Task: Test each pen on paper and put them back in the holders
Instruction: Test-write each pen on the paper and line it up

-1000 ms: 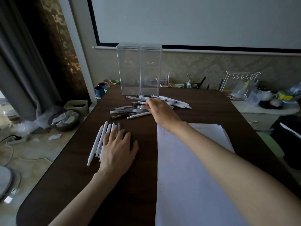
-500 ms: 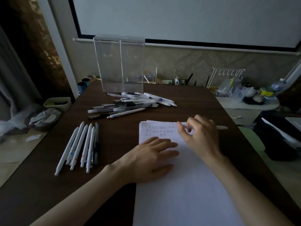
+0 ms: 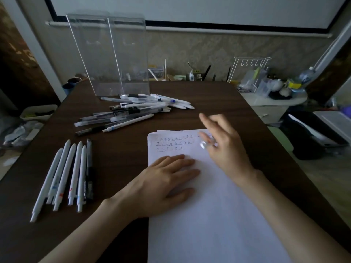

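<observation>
Your left hand (image 3: 163, 183) lies flat, fingers straight, on the white sheet of paper (image 3: 218, 215) on the dark wooden bench (image 3: 117, 154). Your right hand (image 3: 224, 147), above the written lines, curls round a blurred translucent pen (image 3: 206, 144). A neat row of white pens (image 3: 64, 175) lies left; a loose heap of pens (image 3: 133, 111) lies before the two tall clear acrylic holders (image 3: 110, 54)

- Brown table (image 3: 218, 95).
- White wire rack (image 3: 250, 71) beyond the table's far right corner.
- Dark cups (image 3: 71, 83) just off its far left corner.
- Pale bin (image 3: 39, 112) left of the table, lower down.
</observation>
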### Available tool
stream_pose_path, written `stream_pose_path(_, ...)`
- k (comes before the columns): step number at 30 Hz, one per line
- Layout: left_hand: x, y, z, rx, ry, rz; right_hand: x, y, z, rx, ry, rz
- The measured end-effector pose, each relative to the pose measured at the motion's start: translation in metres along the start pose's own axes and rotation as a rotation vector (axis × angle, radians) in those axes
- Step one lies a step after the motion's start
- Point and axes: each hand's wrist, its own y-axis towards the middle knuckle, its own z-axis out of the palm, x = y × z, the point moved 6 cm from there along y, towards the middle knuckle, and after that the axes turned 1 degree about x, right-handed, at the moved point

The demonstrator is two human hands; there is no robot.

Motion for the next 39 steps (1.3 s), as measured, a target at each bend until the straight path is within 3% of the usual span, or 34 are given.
stream_pose_path(5, 0.000, 0.001, 0.000, 0.006, -0.005, -0.015, 0.016, 0.008, -0.032, -0.092, 0.217, -0.022)
stream_pose_path(7, -0.001, 0.001, 0.000, 0.016, 0.001, -0.018, 0.013, 0.004, -0.031, -0.049, 0.302, 0.117)
stream_pose_path(10, -0.001, 0.000, -0.001, 0.022, 0.031, -0.047, 0.005, -0.005, -0.011, 0.052, 0.553, 0.475)
stream_pose_path(17, 0.001, 0.000, -0.001, 0.047, 0.053, -0.085, -0.009, -0.003, 0.037, 0.246, 0.683, 0.721)
stream_pose_path(28, 0.001, -0.001, -0.003, 0.018, 0.061, -0.125, -0.017, 0.003, 0.046, 0.167, 0.479, 0.714)
stream_pose_path(39, 0.002, 0.001, 0.000, 0.018, 0.056, -0.125, -0.021, 0.001, 0.054, 0.198, 0.400, 0.653)
